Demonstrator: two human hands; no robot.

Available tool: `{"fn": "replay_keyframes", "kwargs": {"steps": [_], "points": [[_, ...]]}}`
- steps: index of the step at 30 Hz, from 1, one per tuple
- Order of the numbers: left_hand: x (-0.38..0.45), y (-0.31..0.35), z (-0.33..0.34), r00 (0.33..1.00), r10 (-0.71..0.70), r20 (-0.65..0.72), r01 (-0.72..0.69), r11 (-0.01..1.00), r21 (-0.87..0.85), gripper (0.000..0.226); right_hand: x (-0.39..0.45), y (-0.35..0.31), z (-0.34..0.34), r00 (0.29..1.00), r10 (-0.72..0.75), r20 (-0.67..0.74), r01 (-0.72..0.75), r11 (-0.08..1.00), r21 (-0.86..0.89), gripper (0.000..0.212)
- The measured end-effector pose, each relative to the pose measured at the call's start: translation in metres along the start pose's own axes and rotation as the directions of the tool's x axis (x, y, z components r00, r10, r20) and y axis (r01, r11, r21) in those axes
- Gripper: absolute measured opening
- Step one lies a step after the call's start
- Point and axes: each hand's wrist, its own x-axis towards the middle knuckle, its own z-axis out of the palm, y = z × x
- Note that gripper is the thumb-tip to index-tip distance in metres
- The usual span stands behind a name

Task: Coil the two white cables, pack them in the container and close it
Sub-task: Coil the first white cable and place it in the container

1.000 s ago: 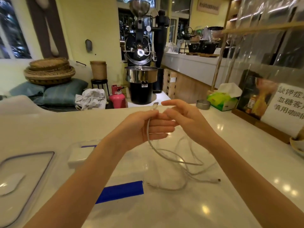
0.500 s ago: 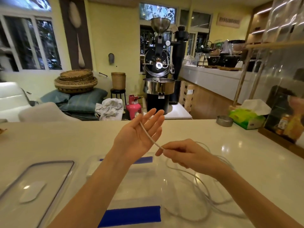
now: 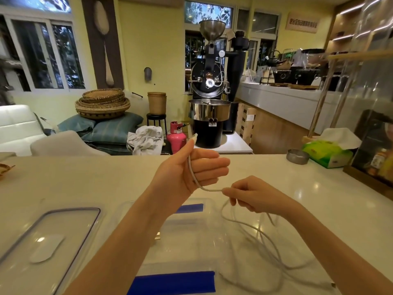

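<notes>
Pale counter [image 3: 63, 184] in a café, coffee roaster [image 3: 209, 92] behind. Left hand [image 3: 187, 169] raised, thumb pinning white cable [image 3: 192, 171] against palm; right hand [image 3: 253, 194] pinching same cable just beside. Loose loops trailing over clear container [image 3: 191, 235]; lid [image 3: 49, 237] lying left

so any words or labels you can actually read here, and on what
None can be read for sure.
Wall sign: a row of characters, too blurred to read.
Green tissue box: small print, too small to read.
Bottle on the picture at right: label blurred.
Coffee roaster: round tag, no legible text.
</notes>
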Motion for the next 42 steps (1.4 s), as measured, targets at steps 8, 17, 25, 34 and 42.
{"fn": "replay_keyframes", "kwargs": {"steps": [8, 17, 25, 34, 42], "points": [[-0.005, -0.011, 0.021, 0.997, 0.056, 0.049, -0.068, 0.955, 0.289, 0.056, 0.017, -0.033, -0.004, 0.909, -0.175, -0.378, 0.208, 0.977, 0.049, 0.026], [0.016, -0.033, 0.002, 0.982, -0.019, -0.187, 0.072, 0.957, 0.280, 0.044, -0.001, -0.051, 0.021, 0.801, -0.431, -0.416, 0.402, 0.902, -0.160, 0.022], [0.020, -0.011, -0.020, 0.979, -0.118, -0.169, 0.068, 0.959, -0.277, 0.051, -0.004, -0.031, 0.056, 0.717, -0.684, -0.134, 0.452, 0.603, -0.657, 0.017], [0.010, 0.003, -0.012, 0.997, -0.047, -0.067, 0.031, 0.976, -0.217, 0.050, -0.003, -0.036, 0.037, 0.931, -0.357, 0.071, 0.353, 0.834, -0.424, 0.029], [-0.006, 0.008, 0.000, 0.966, -0.226, 0.125, 0.166, 0.916, 0.366, 0.050, 0.019, -0.019, 0.004, 0.952, -0.292, -0.086, 0.249, 0.909, -0.335, 0.023]]}}
